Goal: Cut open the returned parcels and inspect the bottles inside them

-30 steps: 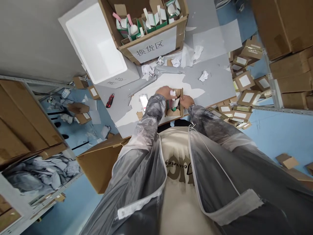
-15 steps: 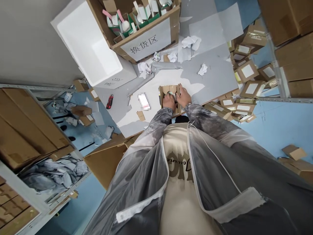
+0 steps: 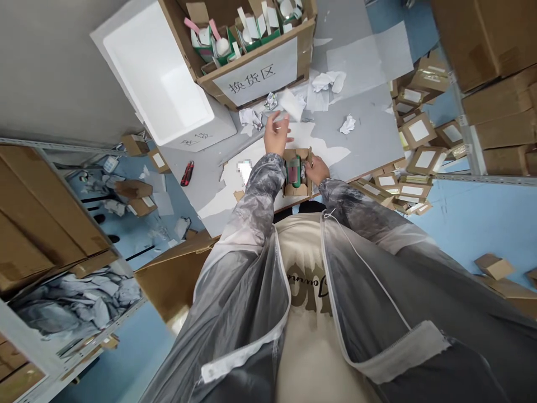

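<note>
A small open cardboard box (image 3: 297, 191) sits at the near edge of the table, a green and pink packet (image 3: 295, 171) inside it. My right hand (image 3: 318, 169) grips the box's right wall, fingers reaching inside; part of the contents there is hidden. Beyond the box, my left hand (image 3: 277, 134) is raised with its fingers apart, holding nothing. Just past those fingertips is a blurred white paper-like piece (image 3: 292, 105); I cannot tell whether it touches the table.
A white bin (image 3: 157, 84) stands at the back left beside a large labelled carton (image 3: 255, 75) of green boxes. Crumpled paper (image 3: 347, 124) and a red-black cutter (image 3: 187, 173) lie on the table. Parcels (image 3: 419, 129) are piled to the right; an open carton (image 3: 168, 274) is at left.
My left hand has come out of the box and moved away from me, fingers now apart. A white piece has appeared beyond it. The green and pink packet is now uncovered.
</note>
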Motion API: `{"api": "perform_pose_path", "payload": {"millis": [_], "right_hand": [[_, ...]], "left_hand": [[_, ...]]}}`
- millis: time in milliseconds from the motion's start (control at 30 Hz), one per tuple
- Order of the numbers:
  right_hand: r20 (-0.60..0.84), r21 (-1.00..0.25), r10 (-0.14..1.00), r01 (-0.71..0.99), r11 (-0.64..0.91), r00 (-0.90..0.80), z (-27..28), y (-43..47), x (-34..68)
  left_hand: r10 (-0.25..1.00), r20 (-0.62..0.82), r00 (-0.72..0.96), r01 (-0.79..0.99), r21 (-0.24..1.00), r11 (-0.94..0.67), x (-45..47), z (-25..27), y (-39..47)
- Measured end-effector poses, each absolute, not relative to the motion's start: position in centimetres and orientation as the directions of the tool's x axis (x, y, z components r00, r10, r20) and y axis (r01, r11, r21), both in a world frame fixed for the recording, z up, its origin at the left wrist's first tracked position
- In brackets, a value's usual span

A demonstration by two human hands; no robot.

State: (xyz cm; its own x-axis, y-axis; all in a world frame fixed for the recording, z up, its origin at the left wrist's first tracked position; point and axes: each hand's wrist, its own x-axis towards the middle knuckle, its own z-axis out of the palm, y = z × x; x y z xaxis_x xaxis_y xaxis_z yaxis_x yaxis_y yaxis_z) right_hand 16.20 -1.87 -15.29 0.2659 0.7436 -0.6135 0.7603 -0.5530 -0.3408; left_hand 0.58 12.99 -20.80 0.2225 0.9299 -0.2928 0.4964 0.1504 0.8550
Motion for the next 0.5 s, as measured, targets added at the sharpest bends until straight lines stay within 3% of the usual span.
{"api": "perform_pose_path", "payload": {"millis": [67, 133, 200, 267, 500], "right_hand": [[-0.615, -0.356, 0.746, 0.754, -0.552, 0.256, -15.1, -1.8, 15.9], [-0.614, -0.358, 0.745, 0.749, -0.558, 0.262, -15.1, -1.7, 15.7], [-0.614, -0.345, 0.738, 0.745, -0.571, 0.281, -15.3, -1.6, 15.5], [-0.619, -0.331, 0.727, 0.741, -0.584, 0.297, -15.6, -1.6, 15.3], [-0.633, -0.291, 0.720, 0.774, -0.562, 0.285, -15.9, -1.4, 14.5]], "left_hand": [[0.922, -0.361, 0.141, 0.462, 0.848, 0.261, 1.3, -20.2, 11.5], [0.854, -0.483, 0.193, 0.517, 0.790, 0.330, 2.2, -19.5, 8.2], [0.765, -0.604, 0.222, 0.624, 0.691, 0.364, 2.9, -19.0, 4.3], [0.723, -0.676, 0.145, 0.748, 0.553, 0.367, 3.5, -18.8, 1.2], [0.744, -0.666, 0.046, 0.896, 0.356, 0.264, 4.9, -20.0, 0.5]]}}
